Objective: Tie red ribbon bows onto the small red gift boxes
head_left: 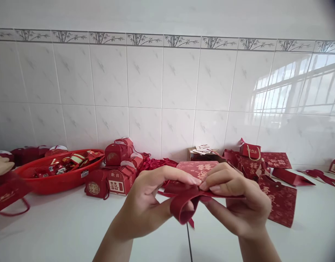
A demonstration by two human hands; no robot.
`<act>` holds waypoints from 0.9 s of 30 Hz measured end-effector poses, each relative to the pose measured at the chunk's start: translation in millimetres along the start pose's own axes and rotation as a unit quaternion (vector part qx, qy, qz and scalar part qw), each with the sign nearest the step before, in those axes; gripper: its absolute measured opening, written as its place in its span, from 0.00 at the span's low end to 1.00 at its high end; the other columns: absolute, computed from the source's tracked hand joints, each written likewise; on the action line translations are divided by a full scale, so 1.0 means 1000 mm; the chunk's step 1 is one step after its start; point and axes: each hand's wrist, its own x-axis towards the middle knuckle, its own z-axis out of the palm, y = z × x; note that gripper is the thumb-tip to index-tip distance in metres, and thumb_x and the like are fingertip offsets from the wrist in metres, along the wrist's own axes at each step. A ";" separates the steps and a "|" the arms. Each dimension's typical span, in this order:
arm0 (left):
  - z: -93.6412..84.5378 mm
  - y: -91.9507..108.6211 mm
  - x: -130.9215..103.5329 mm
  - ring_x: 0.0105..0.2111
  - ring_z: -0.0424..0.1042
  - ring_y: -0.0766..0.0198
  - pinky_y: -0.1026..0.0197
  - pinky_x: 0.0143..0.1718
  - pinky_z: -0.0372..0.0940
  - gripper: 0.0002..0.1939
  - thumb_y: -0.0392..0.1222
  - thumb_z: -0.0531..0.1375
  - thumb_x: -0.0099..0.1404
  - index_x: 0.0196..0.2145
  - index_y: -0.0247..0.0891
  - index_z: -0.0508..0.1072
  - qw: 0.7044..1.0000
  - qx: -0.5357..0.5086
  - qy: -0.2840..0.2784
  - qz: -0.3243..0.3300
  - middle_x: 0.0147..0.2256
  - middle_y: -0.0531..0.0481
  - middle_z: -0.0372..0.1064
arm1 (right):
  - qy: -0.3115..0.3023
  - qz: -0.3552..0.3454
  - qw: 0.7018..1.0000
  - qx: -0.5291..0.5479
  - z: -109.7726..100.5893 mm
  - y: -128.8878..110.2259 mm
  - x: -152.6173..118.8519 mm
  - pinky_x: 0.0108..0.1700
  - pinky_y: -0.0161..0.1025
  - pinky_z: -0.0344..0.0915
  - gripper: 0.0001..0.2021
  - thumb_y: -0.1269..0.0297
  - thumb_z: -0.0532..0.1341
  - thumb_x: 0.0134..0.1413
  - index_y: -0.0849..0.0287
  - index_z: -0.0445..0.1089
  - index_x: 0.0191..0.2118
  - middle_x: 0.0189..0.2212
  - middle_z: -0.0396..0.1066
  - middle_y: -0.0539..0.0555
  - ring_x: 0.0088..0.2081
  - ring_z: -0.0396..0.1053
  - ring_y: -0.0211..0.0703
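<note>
A red ribbon (183,208) is looped between my two hands, above the white table. My left hand (153,198) is closed on the ribbon's left side, with a finger showing through the loop. Fingers and thumb of my right hand (235,196) pinch the ribbon just right of the loop. Behind my hands lies a red printed paper piece (197,166), partly hidden by them. A short ribbon end hangs below the loop.
On the left are a red basket (60,182) of wrapped sweets, small red boxes (120,180), and another person's hand (0,167) beside a red bag (9,191). Red ribbons (159,164) lie at the back. Flat red bags (279,200) are on the right.
</note>
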 end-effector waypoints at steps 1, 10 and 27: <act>-0.001 0.000 0.000 0.38 0.76 0.58 0.59 0.36 0.74 0.17 0.26 0.61 0.58 0.43 0.44 0.72 1.000 0.005 0.005 0.014 0.38 0.48 0.75 | 0.003 0.005 1.000 -0.001 0.001 0.000 0.000 0.31 0.46 0.66 0.13 0.81 0.63 0.44 0.57 0.66 0.34 0.29 0.74 0.53 0.29 0.70 0.43; 0.001 -0.010 0.003 0.41 0.73 0.61 0.57 0.42 0.71 0.19 0.24 0.59 0.58 0.43 0.42 0.65 0.998 0.030 0.035 0.030 0.39 0.50 0.71 | 0.037 0.089 0.995 0.009 0.008 0.003 -0.005 0.31 0.43 0.70 0.14 0.82 0.65 0.43 0.57 0.67 0.34 0.31 0.73 0.53 0.33 0.72 0.44; 0.002 -0.008 0.006 0.35 0.72 0.67 0.67 0.34 0.71 0.11 0.26 0.61 0.58 0.37 0.40 0.68 0.993 0.077 0.090 -0.004 0.33 0.52 0.72 | 0.043 0.086 0.995 0.016 0.017 0.006 -0.004 0.32 0.43 0.68 0.11 0.80 0.63 0.46 0.56 0.65 0.31 0.28 0.72 0.51 0.30 0.69 0.41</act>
